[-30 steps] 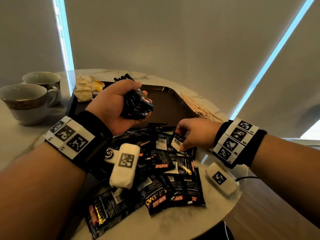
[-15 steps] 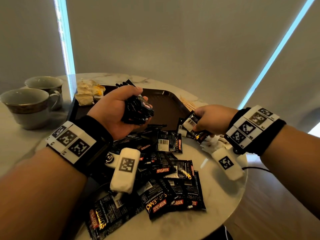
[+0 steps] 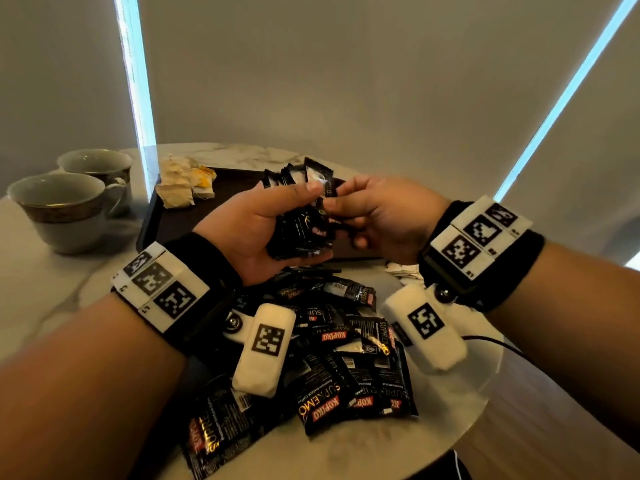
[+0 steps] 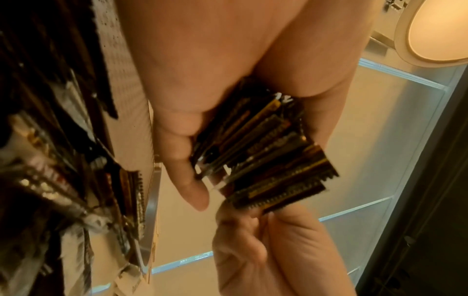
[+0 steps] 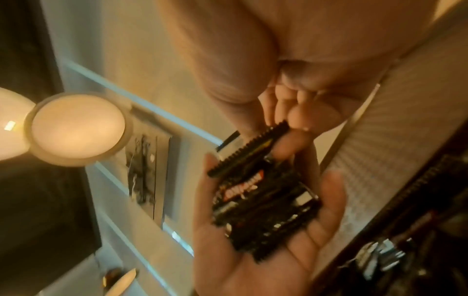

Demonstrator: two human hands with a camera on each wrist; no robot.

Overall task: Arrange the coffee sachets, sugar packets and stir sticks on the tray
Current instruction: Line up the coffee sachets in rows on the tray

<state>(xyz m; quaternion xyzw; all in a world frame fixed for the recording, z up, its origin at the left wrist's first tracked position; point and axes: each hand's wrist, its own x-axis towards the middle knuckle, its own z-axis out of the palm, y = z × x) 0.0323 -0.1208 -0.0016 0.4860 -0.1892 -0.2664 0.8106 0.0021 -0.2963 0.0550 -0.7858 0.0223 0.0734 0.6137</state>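
Observation:
My left hand (image 3: 311, 230) grips a stack of black coffee sachets (image 3: 289, 176) upright above the dark brown tray (image 3: 180, 226). My right hand (image 3: 334, 199) pinches one more coffee sachet (image 5: 248, 148) between thumb and fingers and holds it against the top of that stack (image 5: 266, 200). In the left wrist view the stack (image 4: 266, 156) fans out of my palm, with the right hand's fingers (image 4: 278, 230) at its end. Pale sugar packets (image 3: 183, 183) lie on the tray's far left corner. Many loose sachets (image 3: 346, 362) lie on the table under my wrists. No stir sticks show.
Two ceramic cups (image 3: 59, 209) (image 3: 97, 164) stand at the left of the round marble table (image 3: 52, 289). A few white packets (image 3: 401, 270) lie under my right wrist. The table's edge curves close at the right and front.
My right hand lifted a sachet off the table pile and carried it up and left to the stack. My left hand rose slightly with its stack.

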